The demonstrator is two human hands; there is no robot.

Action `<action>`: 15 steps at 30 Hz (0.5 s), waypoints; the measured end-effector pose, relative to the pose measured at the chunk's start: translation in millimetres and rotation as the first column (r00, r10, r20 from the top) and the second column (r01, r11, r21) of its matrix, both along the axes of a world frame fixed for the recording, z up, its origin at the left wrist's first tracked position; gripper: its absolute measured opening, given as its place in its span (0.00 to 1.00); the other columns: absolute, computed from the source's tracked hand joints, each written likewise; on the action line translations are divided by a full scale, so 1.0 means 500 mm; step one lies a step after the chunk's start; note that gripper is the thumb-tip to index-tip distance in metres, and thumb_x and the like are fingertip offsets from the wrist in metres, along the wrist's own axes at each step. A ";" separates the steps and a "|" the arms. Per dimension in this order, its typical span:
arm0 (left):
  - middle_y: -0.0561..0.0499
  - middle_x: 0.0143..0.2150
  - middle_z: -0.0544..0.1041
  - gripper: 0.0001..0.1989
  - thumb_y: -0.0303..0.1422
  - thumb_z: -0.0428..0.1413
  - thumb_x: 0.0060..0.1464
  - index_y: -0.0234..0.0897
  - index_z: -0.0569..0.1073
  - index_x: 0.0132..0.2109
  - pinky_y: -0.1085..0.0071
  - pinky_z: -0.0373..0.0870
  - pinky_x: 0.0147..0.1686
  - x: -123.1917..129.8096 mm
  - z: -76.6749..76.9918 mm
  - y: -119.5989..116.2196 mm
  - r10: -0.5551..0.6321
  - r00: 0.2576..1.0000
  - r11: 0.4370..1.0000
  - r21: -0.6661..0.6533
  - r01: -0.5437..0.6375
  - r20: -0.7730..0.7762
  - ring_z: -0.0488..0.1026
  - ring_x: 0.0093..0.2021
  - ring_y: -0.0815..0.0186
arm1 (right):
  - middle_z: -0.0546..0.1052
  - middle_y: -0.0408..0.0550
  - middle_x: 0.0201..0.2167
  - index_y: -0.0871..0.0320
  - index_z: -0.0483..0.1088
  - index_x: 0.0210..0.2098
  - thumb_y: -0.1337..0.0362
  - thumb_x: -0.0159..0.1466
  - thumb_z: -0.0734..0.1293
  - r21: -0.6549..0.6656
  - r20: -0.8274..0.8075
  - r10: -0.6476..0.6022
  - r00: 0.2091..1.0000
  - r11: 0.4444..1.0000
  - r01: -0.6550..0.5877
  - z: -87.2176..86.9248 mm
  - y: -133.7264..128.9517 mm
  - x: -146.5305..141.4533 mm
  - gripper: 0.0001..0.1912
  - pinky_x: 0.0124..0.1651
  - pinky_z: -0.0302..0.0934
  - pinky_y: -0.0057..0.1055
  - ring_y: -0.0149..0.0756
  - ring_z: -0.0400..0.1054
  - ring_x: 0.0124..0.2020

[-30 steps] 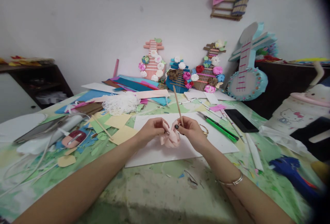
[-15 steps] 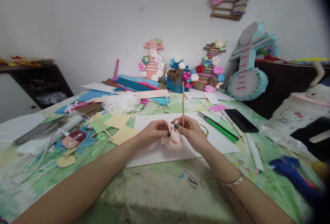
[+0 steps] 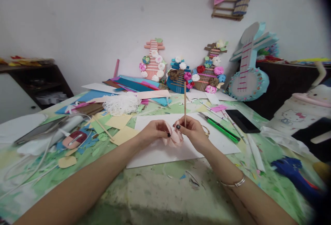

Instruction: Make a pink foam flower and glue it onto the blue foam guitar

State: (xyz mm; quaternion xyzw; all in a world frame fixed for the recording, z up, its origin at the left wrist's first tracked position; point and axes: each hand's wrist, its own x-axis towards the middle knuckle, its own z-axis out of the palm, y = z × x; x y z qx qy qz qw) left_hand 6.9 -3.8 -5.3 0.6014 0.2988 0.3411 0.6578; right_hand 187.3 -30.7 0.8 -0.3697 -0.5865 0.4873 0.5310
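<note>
A pale pink paper flower [image 3: 172,140] is held between my two hands, above a white sheet [image 3: 152,160]. My left hand [image 3: 156,131] pinches its petals from the left with thumb and fingers. On the other side, my right hand [image 3: 192,130] has its thumb and fingertips closed on the flower's right petals. An upright thin wooden stick [image 3: 184,102] is also gripped in the right hand, its lower end hidden by the fingers. Gold-coloured scissor handles [image 3: 206,131] show partly behind the right hand.
A green utility knife [image 3: 222,130] and a black phone [image 3: 243,120] lie to the right, with a blue glue gun [image 3: 294,175] nearer. White string [image 3: 121,103] and paper scraps [image 3: 119,121] cover the left. Flower-decorated paper instruments [image 3: 178,76] lean against the wall.
The flower's petals have shifted slightly and spread a little more between my fingers. The wooden stick has moved a touch to the right. Both hands keep their hold.
</note>
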 end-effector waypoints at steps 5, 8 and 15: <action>0.48 0.30 0.76 0.09 0.24 0.60 0.38 0.31 0.71 0.32 0.73 0.66 0.28 -0.002 0.001 0.001 -0.001 1.000 0.999 0.040 0.000 0.021 0.73 0.29 0.66 | 0.71 0.42 0.25 0.57 0.66 0.26 0.54 0.50 0.74 -0.006 0.020 -0.009 1.000 1.000 0.009 0.001 0.000 -0.001 0.16 0.31 0.56 0.29 0.30 0.63 0.26; 0.48 0.29 0.76 0.10 0.24 0.60 0.38 0.31 0.71 0.32 0.73 0.66 0.27 -0.002 0.002 -0.002 0.016 1.000 0.998 0.059 -0.016 -0.003 0.73 0.28 0.66 | 0.71 0.41 0.25 0.57 0.66 0.27 0.55 0.50 0.73 0.006 0.037 -0.018 0.999 1.000 0.018 0.001 0.000 -0.001 0.15 0.31 0.56 0.29 0.30 0.63 0.26; 0.52 0.26 0.73 0.09 0.21 0.55 0.36 0.32 0.70 0.30 0.75 0.65 0.25 0.001 0.001 -0.001 0.149 0.988 0.967 0.215 -0.134 -0.051 0.71 0.26 0.69 | 0.72 0.43 0.26 0.57 0.68 0.27 0.57 0.52 0.72 0.024 0.096 0.022 0.995 0.999 -0.024 0.002 -0.004 0.001 0.12 0.33 0.58 0.31 0.31 0.65 0.28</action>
